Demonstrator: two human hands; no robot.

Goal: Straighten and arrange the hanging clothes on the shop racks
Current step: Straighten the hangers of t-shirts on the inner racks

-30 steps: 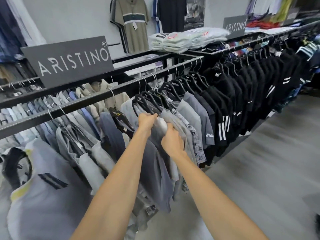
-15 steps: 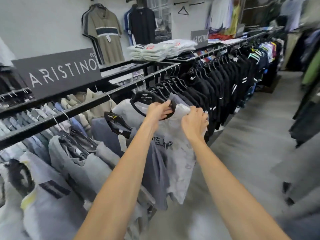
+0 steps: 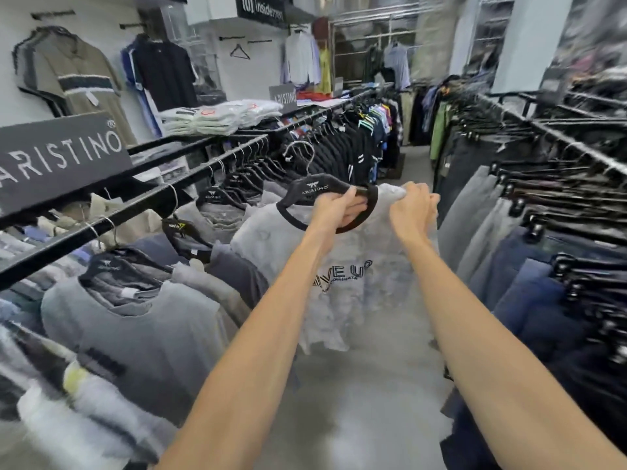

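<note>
A light grey printed T-shirt (image 3: 359,293) hangs on a black hanger (image 3: 315,191) that is off the rail and held out over the aisle. My left hand (image 3: 339,208) grips the hanger's right arm at the shirt's collar. My right hand (image 3: 412,208) pinches the shirt's right shoulder fabric just beside it. The black rack rail (image 3: 135,212) runs along the left, with grey and dark T-shirts (image 3: 135,317) hanging on it.
A second rack (image 3: 559,205) of grey and navy trousers lines the right side. Black shirts (image 3: 339,154) fill the left rail further back. An ARISTINO sign (image 3: 61,157) and folded shirts (image 3: 220,117) sit above the left rack. The grey floor aisle (image 3: 366,401) runs between.
The grey T-shirt has come off the left rail and swung right into the aisle. Both hands moved right and up with it, and my view turned down the aisle.
</note>
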